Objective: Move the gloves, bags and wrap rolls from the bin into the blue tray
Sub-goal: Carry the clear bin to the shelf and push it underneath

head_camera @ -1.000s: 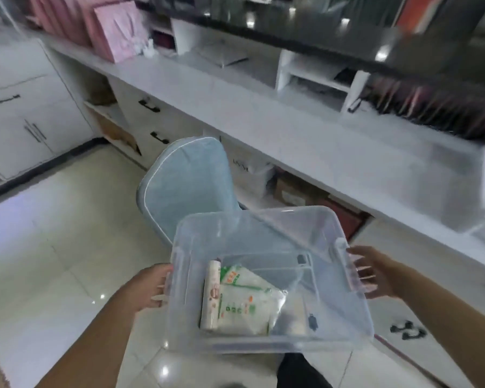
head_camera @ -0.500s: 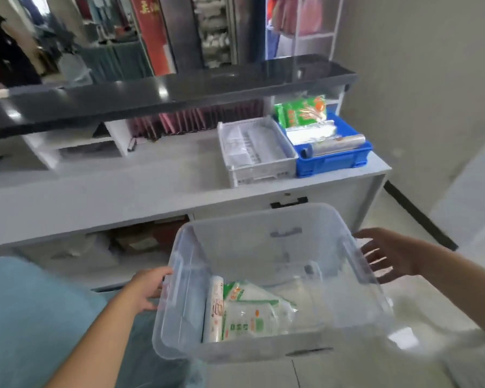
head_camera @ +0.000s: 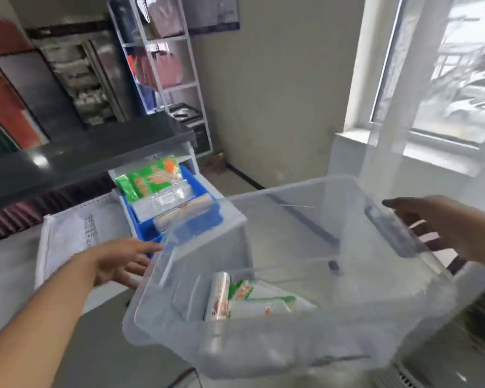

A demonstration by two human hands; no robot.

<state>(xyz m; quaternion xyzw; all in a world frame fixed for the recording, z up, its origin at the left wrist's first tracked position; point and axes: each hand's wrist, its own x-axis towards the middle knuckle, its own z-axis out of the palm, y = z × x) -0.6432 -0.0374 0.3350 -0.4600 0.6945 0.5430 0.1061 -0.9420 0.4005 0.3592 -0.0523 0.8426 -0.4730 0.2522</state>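
Note:
I hold a clear plastic bin (head_camera: 361, 326) in the air in front of me. My left hand (head_camera: 123, 261) grips its left rim and my right hand (head_camera: 443, 228) holds its right handle. Inside the bin lie a white wrap roll (head_camera: 217, 296) and a white and green bag pack (head_camera: 266, 302). The blue tray (head_camera: 199, 219) stands on the white counter beyond the bin's left corner. It holds a green pack (head_camera: 149, 180), a clear pack and a roll (head_camera: 182, 211).
A white perforated tray (head_camera: 67, 236) sits on the counter left of the blue tray. A dark raised counter top (head_camera: 81, 155) runs behind both. A white shelf rack (head_camera: 168, 65) stands by the wall, and a window (head_camera: 445, 65) is at the right.
The view has swung right and moved closer to the counter. The bin, still carried in both hands, now reaches the counter's right end beside the blue tray.

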